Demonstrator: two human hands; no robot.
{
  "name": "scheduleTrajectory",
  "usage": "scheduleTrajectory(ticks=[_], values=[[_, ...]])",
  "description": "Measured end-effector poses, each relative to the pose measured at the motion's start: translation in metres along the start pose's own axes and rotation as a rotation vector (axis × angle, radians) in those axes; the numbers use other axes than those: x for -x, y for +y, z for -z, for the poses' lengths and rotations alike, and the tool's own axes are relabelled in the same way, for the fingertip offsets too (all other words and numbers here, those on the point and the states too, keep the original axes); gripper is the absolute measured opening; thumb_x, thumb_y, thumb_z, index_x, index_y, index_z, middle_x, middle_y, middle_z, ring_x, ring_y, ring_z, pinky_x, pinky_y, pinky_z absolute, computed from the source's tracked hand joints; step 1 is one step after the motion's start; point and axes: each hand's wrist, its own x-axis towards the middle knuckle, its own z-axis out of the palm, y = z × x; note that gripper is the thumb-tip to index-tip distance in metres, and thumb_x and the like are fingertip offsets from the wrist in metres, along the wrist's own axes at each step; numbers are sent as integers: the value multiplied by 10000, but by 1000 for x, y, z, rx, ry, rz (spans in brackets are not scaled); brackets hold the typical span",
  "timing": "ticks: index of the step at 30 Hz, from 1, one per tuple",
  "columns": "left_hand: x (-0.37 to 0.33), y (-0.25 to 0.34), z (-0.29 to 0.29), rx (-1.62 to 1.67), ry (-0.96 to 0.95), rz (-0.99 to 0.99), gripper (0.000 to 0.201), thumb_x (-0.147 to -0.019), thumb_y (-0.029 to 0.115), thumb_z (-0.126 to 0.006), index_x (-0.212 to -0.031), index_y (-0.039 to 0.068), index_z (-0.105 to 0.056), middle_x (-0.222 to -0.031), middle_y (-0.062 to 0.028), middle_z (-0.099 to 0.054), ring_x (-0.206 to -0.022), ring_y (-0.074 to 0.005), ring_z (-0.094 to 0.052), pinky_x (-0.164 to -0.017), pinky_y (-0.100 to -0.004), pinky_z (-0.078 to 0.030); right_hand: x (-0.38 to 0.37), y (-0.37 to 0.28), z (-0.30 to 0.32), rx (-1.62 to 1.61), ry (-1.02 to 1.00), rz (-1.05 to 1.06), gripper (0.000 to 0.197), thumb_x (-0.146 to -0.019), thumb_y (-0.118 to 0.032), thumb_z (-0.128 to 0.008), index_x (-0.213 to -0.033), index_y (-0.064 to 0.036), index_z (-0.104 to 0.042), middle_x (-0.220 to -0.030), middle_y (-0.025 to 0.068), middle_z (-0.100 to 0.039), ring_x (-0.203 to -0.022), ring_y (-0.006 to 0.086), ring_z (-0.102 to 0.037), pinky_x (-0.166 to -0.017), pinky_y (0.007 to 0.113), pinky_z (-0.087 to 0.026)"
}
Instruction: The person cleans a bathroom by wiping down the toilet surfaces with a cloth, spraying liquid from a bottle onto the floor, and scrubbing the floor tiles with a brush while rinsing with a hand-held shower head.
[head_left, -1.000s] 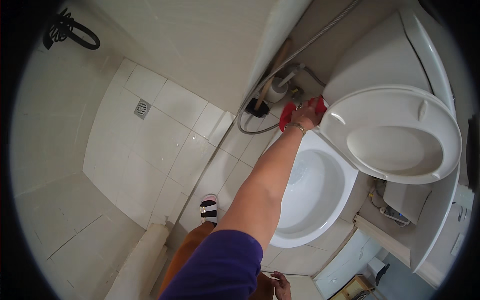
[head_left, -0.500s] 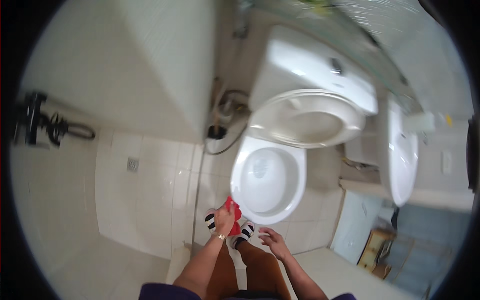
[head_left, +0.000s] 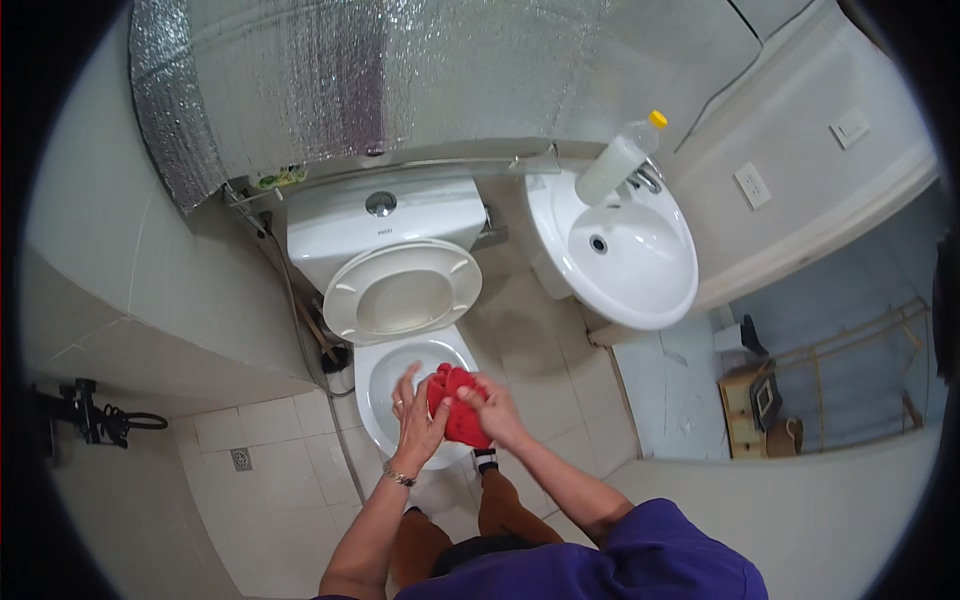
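Note:
A red cloth is bunched between both of my hands, held above the front rim of a white toilet bowl. My left hand cups the cloth from the left, fingers spread around it. My right hand presses on it from the right. The toilet's lid and seat stand raised against the white cistern.
A white washbasin with a tap and a clear bottle with a yellow cap stands right of the toilet. A floor drain lies on the tiled floor at the left. A dark fitting hangs on the left wall. A wooden rack stands at the right.
My left hand has drawn the red cloth back from the far rim of the bowl toward my body. My right hand has joined it on the cloth. The view has risen.

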Motion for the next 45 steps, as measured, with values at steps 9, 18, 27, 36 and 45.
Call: scheduleTrajectory(ticks=[9, 18, 27, 36, 45], values=[[40, 23, 10, 128, 221, 237, 300, -759, 125, -625, -1055, 115, -579, -1275, -156, -425, -1177, -357, -393, -998, -427, -306, -148, -141, 174, 618, 496, 714, 330, -907, -268, -516, -1153, -49, -537, -1082, 144, -563, -987, 256, -540, -870, 359, -426], [-6, -103, 91, 26, 624, 420, 336, -766, 120, -621, -1072, 3, -550, -1130, -197, -553, -1082, -332, -513, -948, -387, -382, -207, -70, 203, 1193, 100, 412, 591, -869, -201, -535, -1389, -117, -268, -1446, 186, -178, -1315, 401, -208, -1064, 442, -222], [-287, -223, 234, -131, 747, 439, 478, -791, 188, -590, -1193, -43, -472, -1225, -212, -505, -1142, -335, -483, -970, -368, -375, -93, -64, 131, 1074, 15, 323, 344, -836, -104, -559, -1167, -27, -507, -1369, 152, -311, -1216, 342, -387, -941, 435, -394], [-298, -197, 212, 110, 935, 343, 248, -819, 236, -565, -910, 12, -620, -919, -205, -622, -850, -352, -589, -759, -418, -444, -58, -77, 143, 766, 155, 16, 373, -815, -67, -573, -1182, -43, -509, -1217, 142, -484, -1031, 266, -532, -799, 372, -476], [-77, -175, 188, -41, 742, 267, 253, -841, 224, -629, -922, -12, -589, -878, -104, -608, -826, -183, -572, -771, -352, -452, -113, -138, 153, 505, 399, 319, 316, -868, -89, -540, -1171, -6, -508, -1109, 119, -568, -967, 209, -574, -840, 310, -450]])
